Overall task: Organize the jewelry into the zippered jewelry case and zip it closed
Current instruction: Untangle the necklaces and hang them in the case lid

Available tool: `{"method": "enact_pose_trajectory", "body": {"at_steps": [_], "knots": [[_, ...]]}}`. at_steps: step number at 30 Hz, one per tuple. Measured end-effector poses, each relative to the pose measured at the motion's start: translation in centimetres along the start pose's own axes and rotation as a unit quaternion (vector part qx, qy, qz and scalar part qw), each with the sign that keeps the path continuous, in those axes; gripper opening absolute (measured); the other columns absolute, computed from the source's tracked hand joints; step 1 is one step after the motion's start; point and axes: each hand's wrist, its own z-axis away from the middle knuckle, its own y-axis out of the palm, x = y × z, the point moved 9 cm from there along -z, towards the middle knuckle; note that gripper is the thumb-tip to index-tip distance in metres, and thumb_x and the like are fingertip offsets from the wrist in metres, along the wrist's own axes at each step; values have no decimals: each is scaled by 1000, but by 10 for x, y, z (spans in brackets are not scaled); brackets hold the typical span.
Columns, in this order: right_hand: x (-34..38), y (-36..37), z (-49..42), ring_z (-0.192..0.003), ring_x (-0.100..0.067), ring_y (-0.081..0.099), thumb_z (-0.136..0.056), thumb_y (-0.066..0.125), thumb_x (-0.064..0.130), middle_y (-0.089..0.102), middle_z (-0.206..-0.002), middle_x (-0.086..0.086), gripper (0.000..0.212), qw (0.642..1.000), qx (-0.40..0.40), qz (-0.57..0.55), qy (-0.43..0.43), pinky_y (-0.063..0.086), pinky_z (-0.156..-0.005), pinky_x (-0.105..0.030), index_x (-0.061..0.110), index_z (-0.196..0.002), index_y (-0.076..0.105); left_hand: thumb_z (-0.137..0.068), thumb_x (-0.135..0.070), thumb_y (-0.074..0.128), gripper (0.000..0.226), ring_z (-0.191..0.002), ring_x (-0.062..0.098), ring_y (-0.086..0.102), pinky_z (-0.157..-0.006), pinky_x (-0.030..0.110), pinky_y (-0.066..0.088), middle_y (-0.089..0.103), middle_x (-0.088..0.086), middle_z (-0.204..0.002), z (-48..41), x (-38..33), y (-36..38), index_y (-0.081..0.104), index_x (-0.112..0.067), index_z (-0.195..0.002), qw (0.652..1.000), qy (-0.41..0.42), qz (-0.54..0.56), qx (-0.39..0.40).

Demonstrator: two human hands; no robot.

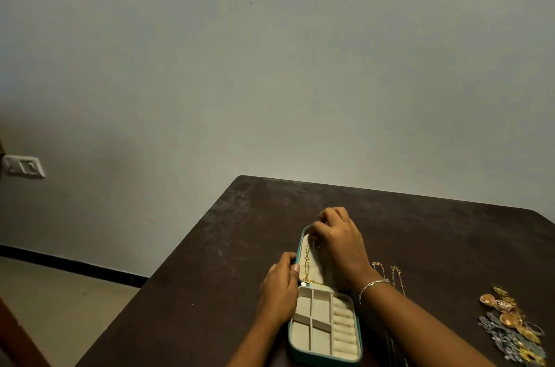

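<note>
On the dark brown worktop (pixel 270 216), teal zippered jewelry case (pixel 295 353) open, left grip (pixel 280 291) clamped on its raised lid, right grip (pixel 339 242) curled at lid top beside gold link necklace (pixel 307 264), its hold I cannot tell; necklace-hanging step, I judge; next, fetch thin loose chains (pixel 396 276).

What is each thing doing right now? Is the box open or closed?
jewelry case: open, unzipped.
gold chain necklace: lying inside the lid.
tray compartments: empty.
left hand: grips the lid's left edge.
right hand: fingers curled at the lid's top; hold unclear.
loose chains: lying on the table.
jewelry pile: heaped on the table, not packed.
bracelet: worn on the right wrist.
</note>
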Motion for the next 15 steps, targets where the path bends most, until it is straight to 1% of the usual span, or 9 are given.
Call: {"method": "enact_pose_trajectory", "body": {"at_steps": [2, 5, 8, 10, 12, 15], "knots": [[-1, 1, 0, -77, -21, 58, -44, 89, 18, 59, -81, -2, 41, 1000, 2, -10, 8, 50, -49, -27, 15, -77, 64, -98, -29, 34, 22, -98, 10, 54, -81, 28, 44, 60, -3, -108, 0, 0, 0, 49, -25, -114, 1000, -1, 0, 3], [-6, 3, 0, -82, -22, 56, -52, 85, 12, 59, -87, -2, 41, 998, 6, -54, 37, 48, -54, -28, 16, -83, 60, -99, -29, 33, 23, -100, 10, 54, -83, 29, 46, 59, -3, -109, 0, 1, 1, 48, -26, -116, 1000, -8, 6, 11], [-15, -1, -2, -87, -22, 54, -60, 79, 2, 58, -90, -4, 32, 992, -12, -108, 63, 49, -56, -28, 14, -85, 62, -99, -28, 34, 23, -100, 9, 54, -81, 25, 44, 60, -3, -111, 0, -1, 1, 46, -26, -118, 1000, -4, 14, 14], [-21, -12, -2, -88, -18, 50, -68, 71, -4, 58, -88, -4, 24, 983, -46, -156, 86, 44, -61, -20, 12, -84, 63, -99, -26, 34, 23, -101, 9, 55, -82, 27, 45, 60, -3, -112, 1, -2, 0, 44, -26, -120, 1000, -4, 24, 14], [-26, -26, 1, -87, -14, 47, -71, 65, -10, 59, -86, -4, 22, 972, -86, -186, 111, 36, -66, -12, 9, -82, 65, -99, -24, 35, 24, -101, 10, 55, -85, 32, 47, 60, -4, -112, 2, -4, -3, 42, -26, -121, 999, -2, 35, 11], [-33, -40, 11, -86, -17, 50, -73, 60, -13, 60, -84, -6, 22, 961, -119, -207, 137, 35, -69, -12, 7, -81, 65, -98, -21, 36, 24, -103, 11, 56, -86, 38, 48, 60, -4, -113, 4, -6, -5, 41, -27, -121, 999, 4, 52, 6]]}}
